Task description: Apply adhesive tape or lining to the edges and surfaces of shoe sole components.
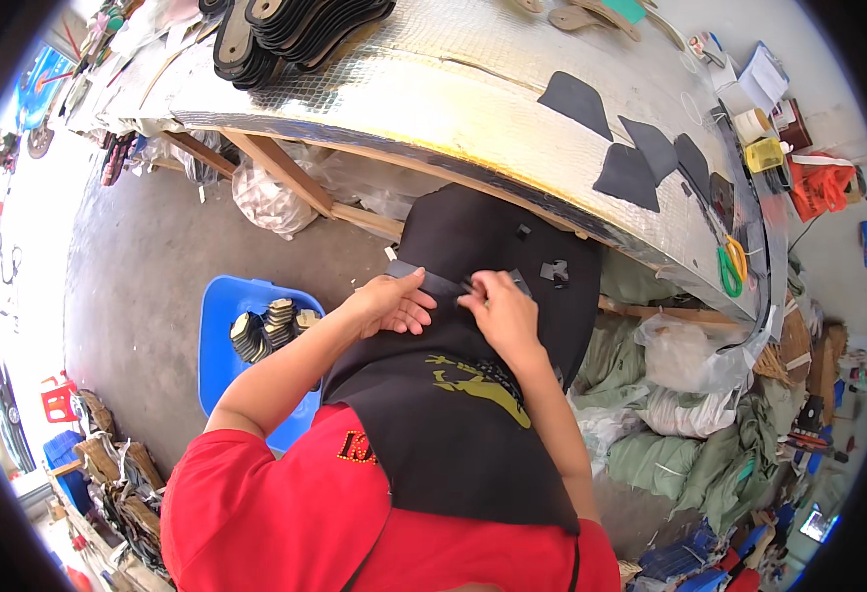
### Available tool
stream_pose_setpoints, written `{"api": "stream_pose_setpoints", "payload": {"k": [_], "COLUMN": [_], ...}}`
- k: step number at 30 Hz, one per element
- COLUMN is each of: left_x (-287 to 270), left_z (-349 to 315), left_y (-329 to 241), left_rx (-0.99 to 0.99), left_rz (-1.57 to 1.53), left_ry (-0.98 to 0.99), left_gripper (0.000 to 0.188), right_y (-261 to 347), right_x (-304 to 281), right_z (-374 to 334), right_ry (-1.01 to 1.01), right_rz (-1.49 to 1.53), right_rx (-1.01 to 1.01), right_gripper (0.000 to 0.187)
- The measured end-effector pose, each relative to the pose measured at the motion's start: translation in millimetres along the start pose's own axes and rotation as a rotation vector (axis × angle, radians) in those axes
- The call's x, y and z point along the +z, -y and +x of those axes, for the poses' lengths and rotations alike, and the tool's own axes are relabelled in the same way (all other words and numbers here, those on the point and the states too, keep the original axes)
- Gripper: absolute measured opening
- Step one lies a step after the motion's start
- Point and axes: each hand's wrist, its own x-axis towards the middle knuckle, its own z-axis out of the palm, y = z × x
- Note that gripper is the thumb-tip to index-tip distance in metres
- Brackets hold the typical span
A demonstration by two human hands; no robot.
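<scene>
A flat dark grey strip [439,283] stretches between my hands above the black apron [498,232] over my lap. My left hand [394,302] holds the strip's left part under the thumb, its other fingers loosely curled. My right hand [503,310] is closed in a pinch at the strip's right end, where a small black bit shows at the fingertips. Small dark scraps [555,273] lie on the apron to the right of that hand. Lower on the apron is a yellow-green print.
Ahead stands a workbench [394,104] with a silvery top. It bears stacked black pieces [290,39], dark cut pieces [629,176] and scissors [730,264]. A blue tub [218,340] with striped gloves [266,331] sits at left. Bags and cloth [660,454] fill the floor at right.
</scene>
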Motion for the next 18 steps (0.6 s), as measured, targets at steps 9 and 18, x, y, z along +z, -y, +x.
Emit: {"api": "stream_pose_setpoints", "payload": {"k": [9, 18], "left_x": [19.4, -23.5], "left_z": [21.0, 9.5], "left_y": [-20.1, -78.9], "left_rx": [0.262, 0.686], "left_rz": [-0.865, -1.089], "left_ry": [0.321, 0.024], "left_gripper": [0.043, 0.024], "right_y": [-12.6, -154.1], "right_x": [-102.0, -175.0], "right_z": [-57.1, -211.6], "right_ry": [0.325, -0.527], "right_rz": [0.805, 1.015], "right_rx": [0.120, 0.146], "right_gripper": [0.009, 0.017]}}
